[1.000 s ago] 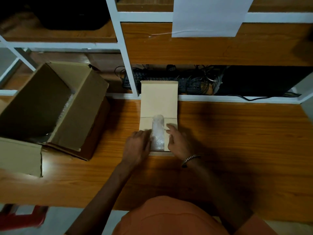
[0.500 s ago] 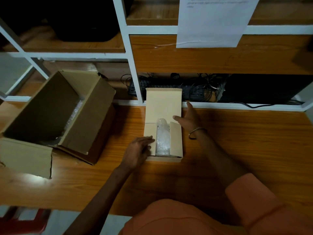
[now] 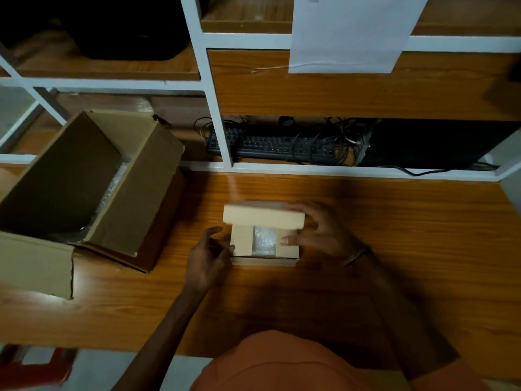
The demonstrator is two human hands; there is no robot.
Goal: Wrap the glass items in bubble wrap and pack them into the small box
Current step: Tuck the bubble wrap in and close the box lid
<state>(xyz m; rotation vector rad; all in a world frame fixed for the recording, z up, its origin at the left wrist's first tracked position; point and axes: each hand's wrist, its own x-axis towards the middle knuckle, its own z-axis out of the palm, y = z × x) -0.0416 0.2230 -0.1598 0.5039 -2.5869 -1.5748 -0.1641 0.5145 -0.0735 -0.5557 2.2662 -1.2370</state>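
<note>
The small tan box (image 3: pixel 265 257) stands on the wooden table (image 3: pixel 394 235) in front of me. A bubble-wrapped glass item (image 3: pixel 263 240) lies inside it, between the two side flaps. The box's lid (image 3: pixel 263 218) is tipped forward and hangs half over the opening. My right hand (image 3: pixel 321 232) grips the lid's right end, fingers over its top and thumb on the right flap. My left hand (image 3: pixel 205 258) is at the box's left side with relaxed fingers, fingertips touching the left wall.
A large open cardboard box (image 3: pixel 141 193) sits at the left with bubble wrap (image 3: pixel 112 184) in it. Behind the table a white-framed shelf holds a black keyboard (image 3: pixel 270 145) and cables. A paper sheet (image 3: pixel 346 32) hangs above. A red stool (image 3: pixel 33 365) is at the lower left.
My right hand reached back to the upright lid and pulled it forward over the box. My left hand slid from the box's top to its left side.
</note>
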